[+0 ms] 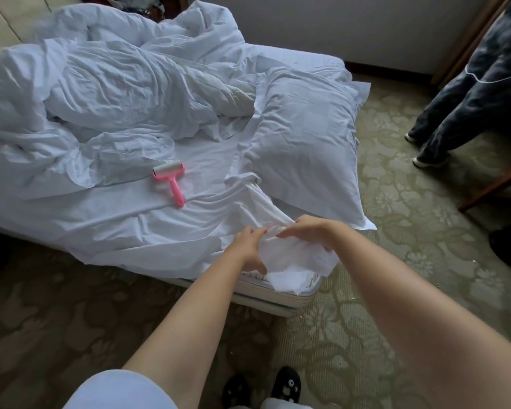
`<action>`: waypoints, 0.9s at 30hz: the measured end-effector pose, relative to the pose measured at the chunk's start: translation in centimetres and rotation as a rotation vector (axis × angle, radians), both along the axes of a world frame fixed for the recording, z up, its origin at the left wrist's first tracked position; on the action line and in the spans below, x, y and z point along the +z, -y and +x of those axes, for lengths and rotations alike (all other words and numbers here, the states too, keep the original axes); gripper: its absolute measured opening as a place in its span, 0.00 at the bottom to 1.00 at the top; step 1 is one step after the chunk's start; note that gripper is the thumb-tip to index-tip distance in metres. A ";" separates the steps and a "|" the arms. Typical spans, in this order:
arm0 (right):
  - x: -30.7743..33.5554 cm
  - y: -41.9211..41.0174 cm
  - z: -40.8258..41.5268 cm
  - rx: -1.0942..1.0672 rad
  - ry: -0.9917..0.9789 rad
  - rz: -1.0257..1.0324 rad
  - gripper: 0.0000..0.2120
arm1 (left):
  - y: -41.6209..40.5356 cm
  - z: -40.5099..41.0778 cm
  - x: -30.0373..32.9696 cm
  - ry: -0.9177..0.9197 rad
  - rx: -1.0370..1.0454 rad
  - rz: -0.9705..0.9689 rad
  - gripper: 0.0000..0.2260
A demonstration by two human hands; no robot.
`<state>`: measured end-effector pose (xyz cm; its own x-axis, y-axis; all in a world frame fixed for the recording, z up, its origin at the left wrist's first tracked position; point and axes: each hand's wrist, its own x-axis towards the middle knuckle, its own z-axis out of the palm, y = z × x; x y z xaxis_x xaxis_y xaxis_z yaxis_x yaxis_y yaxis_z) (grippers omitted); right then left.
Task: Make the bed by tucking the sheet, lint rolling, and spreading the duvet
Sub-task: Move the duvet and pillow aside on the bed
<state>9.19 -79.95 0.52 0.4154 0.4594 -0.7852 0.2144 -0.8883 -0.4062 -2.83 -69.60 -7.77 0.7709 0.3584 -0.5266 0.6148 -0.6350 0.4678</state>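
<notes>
Both hands (250, 246) (307, 231) grip the sheet (292, 261) corner, hanging downward.

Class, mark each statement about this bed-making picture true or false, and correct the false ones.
1. Both hands hold the sheet at the bed's near corner. True: the left hand and right hand grip the sheet there.
2. The lint roller is in the right hand. False: the lint roller lies on the bed, untouched.
3. The duvet is spread flat. False: the duvet lies bunched at the far side.
4. A pillow lies on the bed to the right of the roller. True: the pillow lies there.
5. The sheet corner is tucked in. False: it hangs loose, and the mattress edge shows.
</notes>
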 end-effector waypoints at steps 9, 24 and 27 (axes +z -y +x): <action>-0.4 0.1 -1.9 0.080 0.056 -0.012 0.23 | 0.1 -0.6 -0.4 0.184 -0.033 0.123 0.14; -2.1 2.3 0.8 0.287 0.232 -0.102 0.14 | 5.6 -1.0 -1.5 -0.101 -0.261 -0.132 0.16; -1.8 3.0 1.6 0.380 0.301 -0.174 0.11 | 6.5 -1.2 -0.7 -0.134 -0.219 -0.109 0.16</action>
